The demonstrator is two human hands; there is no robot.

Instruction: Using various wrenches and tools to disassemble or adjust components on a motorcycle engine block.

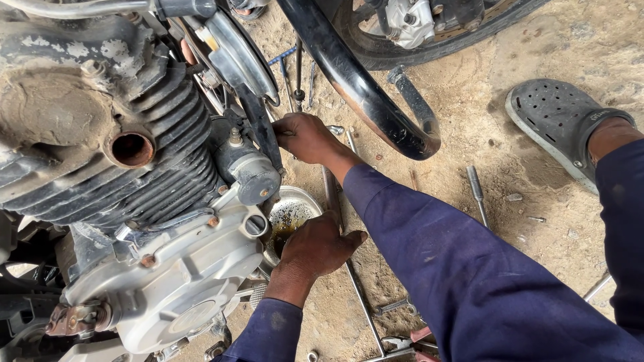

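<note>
Left hand (315, 248) curls closed on the rim of a metal bowl (292, 211) under the engine (134, 188); right hand (305, 137) reaches behind the frame tube (258, 127) — its fingers hidden, grip unclear.

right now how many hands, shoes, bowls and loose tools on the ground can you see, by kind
hands: 2, the left hand at the metal bowl and the right hand at the engine
metal bowl: 1
grey shoe: 1
socket extension bar on the dirt: 1
spanner: 1
total: 6
</note>
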